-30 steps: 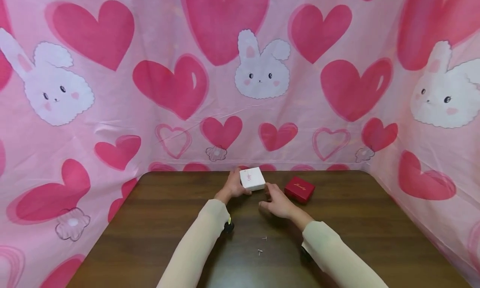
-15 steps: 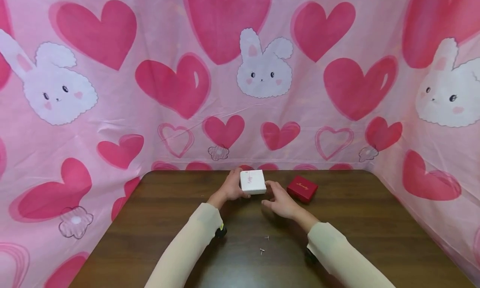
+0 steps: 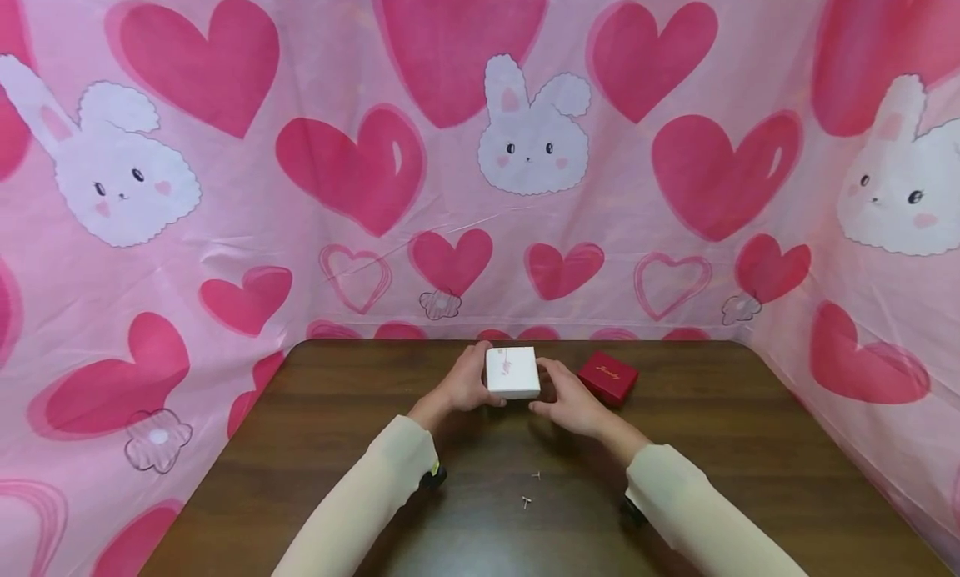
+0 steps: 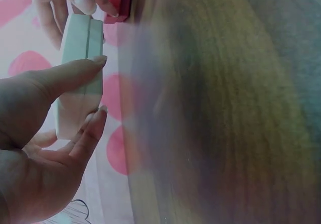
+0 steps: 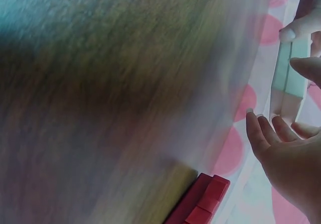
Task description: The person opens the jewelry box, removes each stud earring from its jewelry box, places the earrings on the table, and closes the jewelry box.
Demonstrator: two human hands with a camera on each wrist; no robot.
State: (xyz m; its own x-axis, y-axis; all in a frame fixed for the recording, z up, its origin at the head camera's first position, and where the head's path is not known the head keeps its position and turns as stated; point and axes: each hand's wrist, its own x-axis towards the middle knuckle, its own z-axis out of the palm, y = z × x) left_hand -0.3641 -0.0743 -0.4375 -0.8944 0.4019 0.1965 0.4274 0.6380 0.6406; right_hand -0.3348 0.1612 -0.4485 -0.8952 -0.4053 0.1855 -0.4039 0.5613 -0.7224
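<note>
A small square white box (image 3: 513,373) with pink lettering on its lid is held above the far part of the table. My left hand (image 3: 467,381) grips its left side, and in the left wrist view the thumb lies across the seam between lid and base. On the other side, my right hand (image 3: 567,400) has its fingers spread close to the box's right end. Whether its fingertips touch the box (image 5: 288,86) I cannot tell. Just right of that hand lies a red box (image 3: 608,378) with gold lettering, lid on.
Two tiny T-shaped pieces, one lighter piece (image 3: 527,502) nearer me and another piece (image 3: 536,475) behind it, lie on the brown wooden table (image 3: 300,477). A pink curtain (image 3: 450,185) with hearts and rabbits stands along the far edge and both sides.
The white box has come slightly toward me and turned squarer to my view in my left hand. My right hand stays close beside it. The head view has shifted slightly.
</note>
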